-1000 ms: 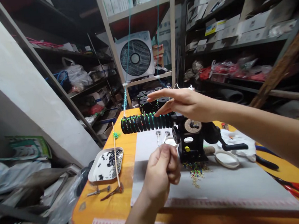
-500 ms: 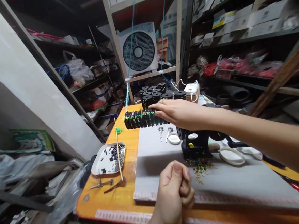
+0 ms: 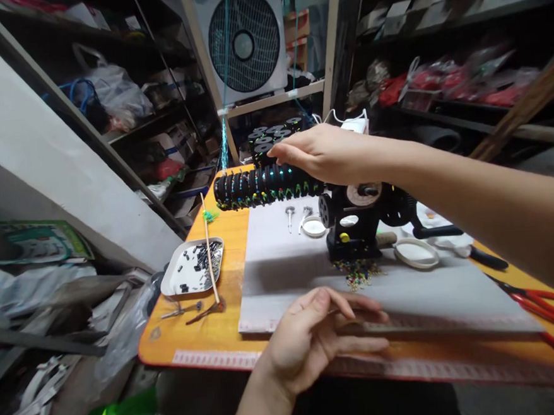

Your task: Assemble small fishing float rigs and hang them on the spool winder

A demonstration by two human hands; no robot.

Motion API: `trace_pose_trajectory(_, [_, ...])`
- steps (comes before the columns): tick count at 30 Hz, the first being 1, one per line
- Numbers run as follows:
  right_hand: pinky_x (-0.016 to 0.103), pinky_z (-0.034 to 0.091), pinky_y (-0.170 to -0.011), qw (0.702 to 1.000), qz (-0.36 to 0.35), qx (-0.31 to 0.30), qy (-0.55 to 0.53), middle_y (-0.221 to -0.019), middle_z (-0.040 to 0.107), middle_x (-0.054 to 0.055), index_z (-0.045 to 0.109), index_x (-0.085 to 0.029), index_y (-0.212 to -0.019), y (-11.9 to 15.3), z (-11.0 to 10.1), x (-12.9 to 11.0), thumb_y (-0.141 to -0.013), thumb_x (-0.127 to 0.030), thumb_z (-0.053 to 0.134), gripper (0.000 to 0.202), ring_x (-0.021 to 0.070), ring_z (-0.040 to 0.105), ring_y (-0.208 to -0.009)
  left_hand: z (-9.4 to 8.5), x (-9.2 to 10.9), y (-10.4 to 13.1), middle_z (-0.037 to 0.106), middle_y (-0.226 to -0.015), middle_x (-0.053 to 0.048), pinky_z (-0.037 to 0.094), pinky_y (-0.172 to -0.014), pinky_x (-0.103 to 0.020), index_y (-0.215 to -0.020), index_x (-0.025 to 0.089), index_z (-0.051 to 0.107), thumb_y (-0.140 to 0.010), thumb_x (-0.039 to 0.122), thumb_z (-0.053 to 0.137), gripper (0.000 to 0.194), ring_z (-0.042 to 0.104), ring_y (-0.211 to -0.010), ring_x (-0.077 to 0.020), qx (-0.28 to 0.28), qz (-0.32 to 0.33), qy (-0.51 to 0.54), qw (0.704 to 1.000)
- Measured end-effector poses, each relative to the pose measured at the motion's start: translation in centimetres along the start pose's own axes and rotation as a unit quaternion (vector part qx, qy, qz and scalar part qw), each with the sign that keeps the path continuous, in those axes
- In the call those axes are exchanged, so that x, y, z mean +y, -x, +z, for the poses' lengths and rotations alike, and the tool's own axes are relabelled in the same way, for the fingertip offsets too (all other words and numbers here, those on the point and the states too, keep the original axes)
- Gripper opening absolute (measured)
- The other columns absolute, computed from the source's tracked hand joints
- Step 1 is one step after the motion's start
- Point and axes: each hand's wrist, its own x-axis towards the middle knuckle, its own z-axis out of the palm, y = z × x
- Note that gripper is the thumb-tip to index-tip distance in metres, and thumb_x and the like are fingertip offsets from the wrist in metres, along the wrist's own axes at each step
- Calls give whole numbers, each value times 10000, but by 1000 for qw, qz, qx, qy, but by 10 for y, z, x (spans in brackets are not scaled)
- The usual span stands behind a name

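Two bare hands, spread apart: right hand (image 3: 318,154) high, left hand (image 3: 317,337) low

Watching by the head camera, I have the right hand palm-down with straightened fingers over the right end of a black cylinder (image 3: 266,186) ringed with dark bands and flecked green, blue and yellow. Contact: cannot tell from this angle. No object shows in its grip.

The left hand is at the near edge of a flat grey board (image 3: 282,277), palm partly turned up, fingers loosely spread, nothing visible between them. A very fine thread could escape me at this range.

Position: the cylinder juts leftward from a black metal machine (image 3: 354,224) and lies level above the board. I judge it is carried that way so its surface can be reached all round. The machine's black crank handle (image 3: 437,230) points off to the right, probably to be clear of the cylinder.

Small multicoloured beads (image 3: 358,276) lie loose just in front of the machine's base, perhaps for easy picking.

Left side: a shallow white tray (image 3: 168,277) holds small black pieces (image 3: 204,257), presumably to stop them straying. A thin pale wooden stick (image 3: 210,250) with a green tuft lies across it.

Red-handled scissors (image 3: 520,295) rest by the board's right edge, likely placed to spare working room.
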Motion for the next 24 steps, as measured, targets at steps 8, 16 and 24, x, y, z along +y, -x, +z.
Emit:
trace_pose_trajectory(8, [361,445,-626,995,6,-49,86,-650,548,52,591,-211,-796,-3,9,-3,-976,-610,148,623,192,556,-592,-9,-6,10,677,-1089,-184,525,-833,-539,-769,109,581,-979,324,418,342,664,-1045,-331,-14,-51,23,998])
trace_pose_trajectory(16, [412,461,-725,981,-26,27,189,-909,649,128,592,-161,-1034,10,20,-10,-1011,-485,222,493,290,649,-844,-14,-14,15,564,-613,-23,397,-376,-157,-746,134,509,-945,400,487,333,465,-391,-59,13,-61,6,998])
trace_pose_trajectory(24, [457,433,-1015,931,-292,133,174,-1331,560,86,545,-202,-1297,23,19,-8,-1021,-242,376,327,236,515,-1210,-10,-27,27,224,-461,124,140,-314,-118,-743,164,482,-918,461,549,351,114,-335,-17,46,31,-42,998])
